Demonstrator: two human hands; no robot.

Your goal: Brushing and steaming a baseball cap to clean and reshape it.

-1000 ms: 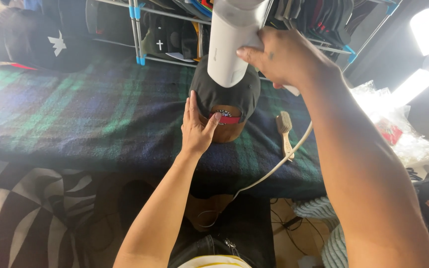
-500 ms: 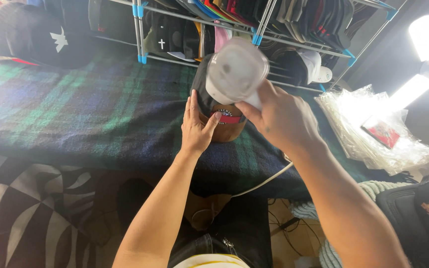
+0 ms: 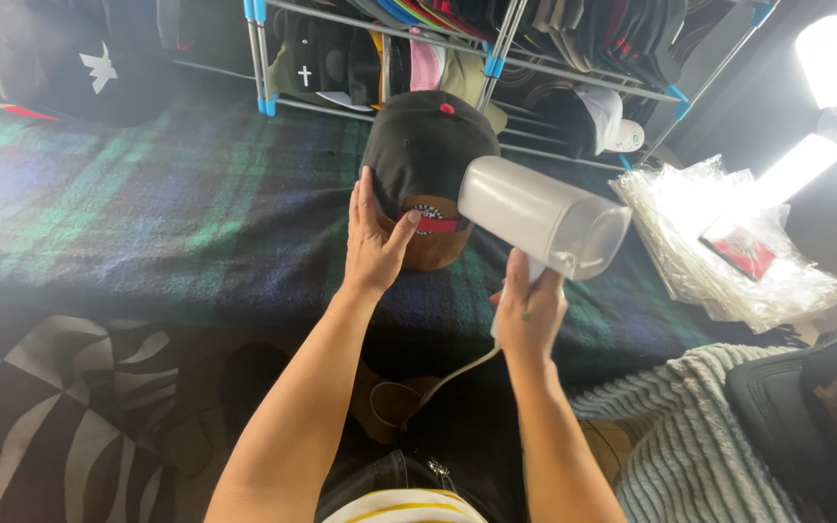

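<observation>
**Cap steadied, steamer aimed**

The dark cap [image 3: 425, 155] with a brown brim is sitting near the back edge of the plaid-covered table [image 3: 147, 194], under the rack. The left hand [image 3: 372, 242] is lying flat and unclenched against its left side. The right hand [image 3: 527, 312] is gripping the handle of a smooth white cylindrical steamer [image 3: 542, 215], wrist bent upward, the barrel tilting toward the cap.

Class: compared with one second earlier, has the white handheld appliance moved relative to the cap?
Yes. The white appliance has come down from above the cap to its right side, gripped by the right hand.
</observation>
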